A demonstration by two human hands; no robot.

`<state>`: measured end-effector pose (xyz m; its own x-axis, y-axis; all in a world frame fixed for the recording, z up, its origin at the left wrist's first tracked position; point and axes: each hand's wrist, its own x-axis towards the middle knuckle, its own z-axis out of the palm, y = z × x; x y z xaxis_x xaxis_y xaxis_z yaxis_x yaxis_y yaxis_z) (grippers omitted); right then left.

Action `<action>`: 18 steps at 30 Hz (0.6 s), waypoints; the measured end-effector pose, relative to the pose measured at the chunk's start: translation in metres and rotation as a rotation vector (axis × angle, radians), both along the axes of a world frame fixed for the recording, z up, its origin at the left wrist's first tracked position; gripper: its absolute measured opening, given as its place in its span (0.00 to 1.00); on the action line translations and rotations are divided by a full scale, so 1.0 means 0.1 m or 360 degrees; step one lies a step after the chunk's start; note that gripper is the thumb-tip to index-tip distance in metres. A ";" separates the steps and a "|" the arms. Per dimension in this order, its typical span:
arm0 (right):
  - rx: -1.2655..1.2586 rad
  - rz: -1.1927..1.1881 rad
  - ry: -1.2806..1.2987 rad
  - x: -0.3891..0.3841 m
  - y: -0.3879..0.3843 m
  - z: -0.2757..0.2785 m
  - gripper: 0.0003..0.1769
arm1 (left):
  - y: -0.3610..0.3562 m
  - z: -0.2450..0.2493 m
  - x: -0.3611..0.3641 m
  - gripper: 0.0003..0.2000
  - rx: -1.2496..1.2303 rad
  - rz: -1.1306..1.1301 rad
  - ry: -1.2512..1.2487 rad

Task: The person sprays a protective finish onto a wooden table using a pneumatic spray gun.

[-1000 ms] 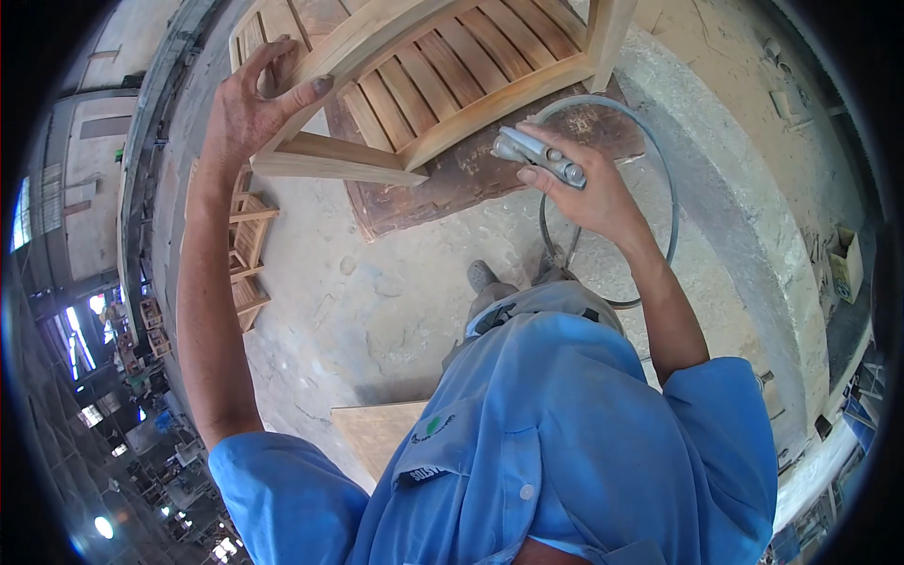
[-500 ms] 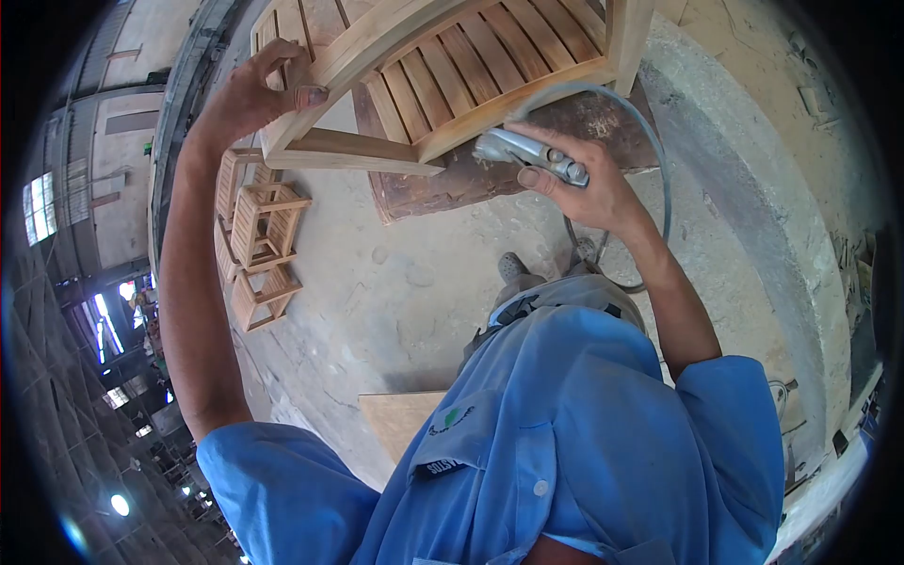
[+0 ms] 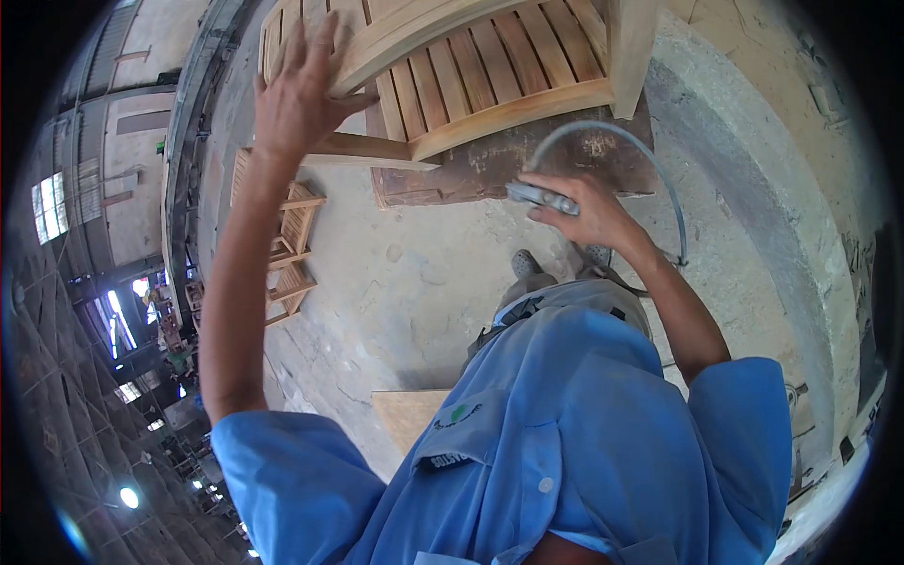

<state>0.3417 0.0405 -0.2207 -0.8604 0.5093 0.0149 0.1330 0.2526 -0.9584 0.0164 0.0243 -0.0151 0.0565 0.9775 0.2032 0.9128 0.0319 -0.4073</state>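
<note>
A slatted wooden chair fills the top of the view, standing on a worn brown board. My left hand lies over its left side with the fingers spread. The palm faces the wood; whether it touches cannot be made out. In my right hand is a silver hand-held air tool, with my fingers wrapped round its body. A grey hose loops by the tool and hangs down on the right. The tool is just below the chair's front rail, apart from it. Its far end is blurred.
Smaller slatted wooden pieces stand on the floor at left, partly behind my left arm. The brown board lies under the chair. A flat wooden panel is near my body. A raised concrete strip curves along the right.
My left hand has let go of the chair's armrest and opened flat above it. My right hand has drawn the air tool down, away from the chair's front rail.
</note>
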 end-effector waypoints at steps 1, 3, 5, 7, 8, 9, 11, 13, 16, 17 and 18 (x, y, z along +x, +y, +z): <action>0.0022 -0.0054 0.0069 0.04 -0.06 -0.13 0.29 | 0.07 -0.10 -0.01 0.39 0.0196 -0.0276 0.0105; 0.0025 -0.0071 -0.0094 0.12 -0.15 -0.21 0.29 | 0.18 -0.12 0.16 0.37 0.0292 -0.0508 0.0267; 0.0012 -0.0128 -0.0150 0.19 -0.24 -0.29 0.29 | 0.25 -0.15 0.08 0.38 0.0178 -0.0472 0.0219; -0.0011 -0.0225 -0.0086 0.22 -0.36 -0.34 0.28 | 0.31 -0.06 0.09 0.37 -0.0052 -0.0148 0.0011; -0.0074 -0.0236 -0.0099 0.22 -0.40 -0.28 0.29 | 0.41 0.09 0.11 0.37 -0.0079 -0.0150 -0.0071; -0.0134 -0.0242 -0.0112 0.23 -0.45 -0.22 0.29 | 0.51 0.22 0.11 0.38 -0.0105 -0.0150 -0.0153; -0.0080 -0.0281 -0.0034 0.17 -0.56 -0.14 0.30 | 0.80 0.43 0.00 0.40 -0.0201 0.0011 -0.0231; 0.0000 -0.0275 0.0060 -0.02 -0.62 0.07 0.29 | 1.14 0.58 -0.29 0.40 -0.0231 -0.0141 -0.0573; 0.0124 -0.0310 0.0153 -0.38 -0.70 0.36 0.31 | 1.86 0.69 -0.89 0.42 -0.0370 -0.0011 -0.0549; 0.0165 -0.0323 0.0132 -0.50 -0.76 0.43 0.32 | 2.07 0.65 -1.12 0.42 -0.0265 -0.0067 -0.0455; 0.0210 -0.0338 0.0109 -0.62 -0.80 0.51 0.32 | 2.34 0.56 -1.44 0.43 -0.0154 -0.0125 -0.0365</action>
<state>0.2797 -0.0396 -0.1694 -0.7292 0.6681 0.1480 0.1320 0.3497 -0.9275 -0.1273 0.2583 0.0405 0.0964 0.9875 0.1249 0.9797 -0.0720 -0.1872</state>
